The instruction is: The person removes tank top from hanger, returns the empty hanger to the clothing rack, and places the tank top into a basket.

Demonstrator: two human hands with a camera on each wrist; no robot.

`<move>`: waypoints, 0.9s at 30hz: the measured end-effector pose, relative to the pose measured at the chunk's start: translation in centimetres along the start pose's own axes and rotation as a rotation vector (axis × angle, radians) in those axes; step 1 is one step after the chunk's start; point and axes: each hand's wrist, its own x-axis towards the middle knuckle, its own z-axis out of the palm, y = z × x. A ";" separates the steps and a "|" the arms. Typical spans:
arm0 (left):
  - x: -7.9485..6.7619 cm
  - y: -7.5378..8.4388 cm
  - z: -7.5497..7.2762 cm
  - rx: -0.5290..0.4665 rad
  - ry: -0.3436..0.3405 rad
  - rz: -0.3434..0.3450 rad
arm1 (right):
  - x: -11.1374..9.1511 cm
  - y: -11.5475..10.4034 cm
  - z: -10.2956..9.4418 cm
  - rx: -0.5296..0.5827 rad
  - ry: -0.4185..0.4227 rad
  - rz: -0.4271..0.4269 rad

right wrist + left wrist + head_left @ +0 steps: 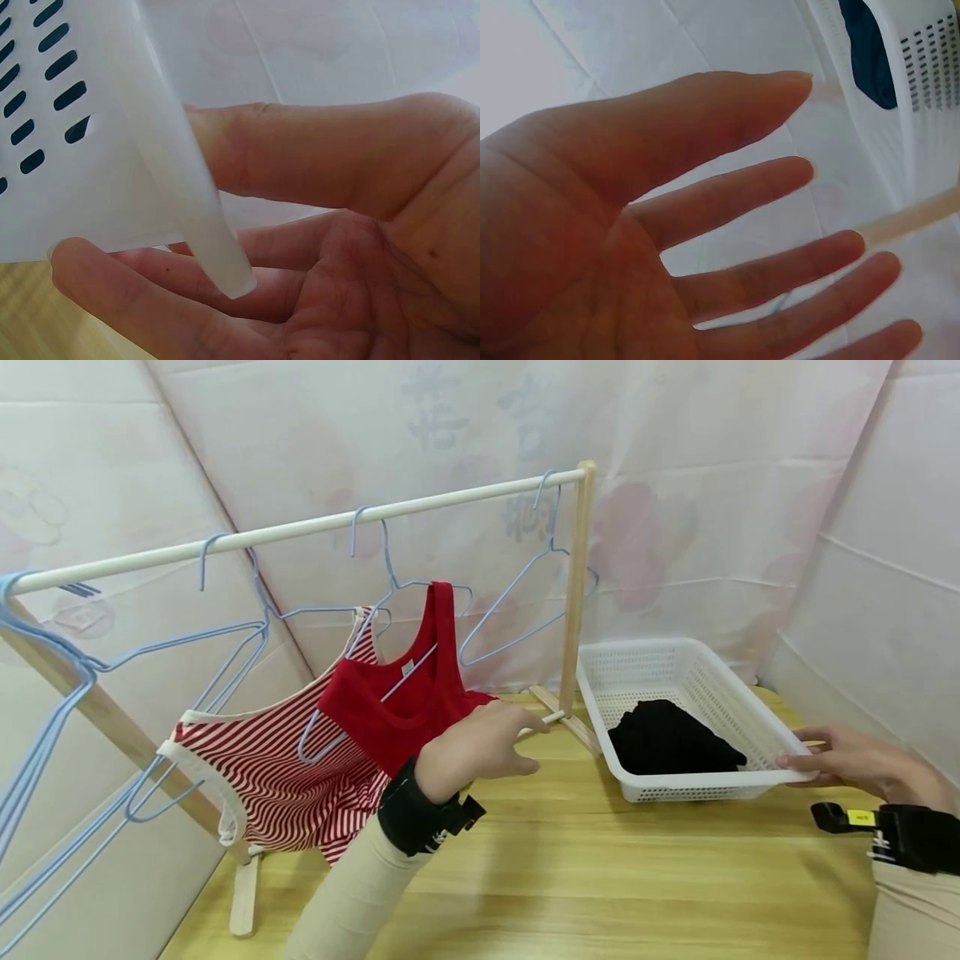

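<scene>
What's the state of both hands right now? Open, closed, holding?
Left hand: open, fingers spread, holding nothing.
Right hand: holding the white basket at its near right corner, thumb above, fingers below.

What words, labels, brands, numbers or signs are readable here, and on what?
None can be read.
Pale backdrop: characters, too faint and blurred.
Red top, neck label: too small.
Left wrist strap: white marks, too small.
Right wrist strap: white marks, yellow label, too small.
</scene>
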 end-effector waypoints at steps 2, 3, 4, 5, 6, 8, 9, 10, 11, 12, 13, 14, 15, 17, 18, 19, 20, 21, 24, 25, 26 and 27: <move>-0.7 -0.6 -0.1 -0.012 0.028 -0.005 | 0.1 0.0 0.0 0.003 -0.004 -0.006; -1.1 -0.9 -0.1 -0.020 0.043 -0.006 | 0.1 0.0 0.0 0.004 -0.007 -0.009; -1.4 -1.2 -0.2 -0.025 0.059 -0.007 | 0.1 0.0 0.0 0.005 -0.009 -0.011; -1.8 -1.4 -0.3 -0.032 0.074 -0.007 | 0.2 0.0 -0.1 0.007 -0.010 -0.013; -2.1 -1.6 -0.4 -0.030 0.095 -0.003 | 0.2 0.0 -0.1 0.007 -0.009 -0.011; -2.8 -1.8 -0.9 -0.028 0.146 0.013 | 0.2 0.1 -0.1 0.007 -0.005 -0.006; -3.1 -1.9 -1.3 -0.025 0.177 0.023 | 0.1 0.1 0.0 0.004 -0.002 -0.006; -3.4 -1.9 -1.7 -0.022 0.208 0.025 | 0.1 0.2 0.0 0.002 0.002 -0.005; -3.7 -1.9 -2.1 -0.016 0.244 0.027 | 0.1 0.2 0.0 -0.002 0.005 -0.005; -4.1 -1.9 -2.7 -0.007 0.280 0.024 | 0.1 0.2 0.0 -0.004 0.008 -0.005; -4.4 -1.9 -3.2 -0.004 0.315 0.015 | 0.1 0.3 0.0 -0.009 0.009 -0.006; -4.7 -1.8 -3.8 0.000 0.349 -0.003 | 0.1 0.3 0.0 -0.012 0.012 -0.004; -5.1 -1.7 -4.4 0.004 0.378 -0.024 | 0.1 0.3 0.0 -0.014 0.013 -0.003; -5.6 -1.5 -5.5 0.018 0.431 -0.054 | 0.1 0.4 -0.1 -0.012 0.014 0.001; -5.9 -1.5 -6.1 0.025 0.455 -0.066 | 0.1 0.4 -0.1 -0.013 0.011 0.000; -6.0 -1.4 -6.5 0.035 0.476 -0.075 | 0.1 0.4 -0.2 -0.016 0.008 -0.003; -6.2 -1.3 -7.0 0.038 0.489 -0.092 | 0.1 0.4 -0.2 -0.014 0.005 -0.003; -6.3 -1.3 -7.4 0.042 0.501 -0.107 | 0.2 0.5 -0.2 -0.012 0.003 -0.003; -6.6 -1.1 -8.4 0.061 0.524 -0.173 | 0.1 0.4 -0.2 -0.009 -0.012 -0.013; -6.6 -1.1 -8.8 0.068 0.524 -0.199 | 0.1 0.4 -0.2 -0.006 -0.016 -0.015; -6.7 -1.0 -9.1 0.074 0.521 -0.225 | 0.0 0.4 -0.2 -0.002 -0.016 -0.013; -6.8 -1.1 -9.4 0.077 0.520 -0.243 | 0.0 0.4 -0.2 0.000 -0.017 -0.017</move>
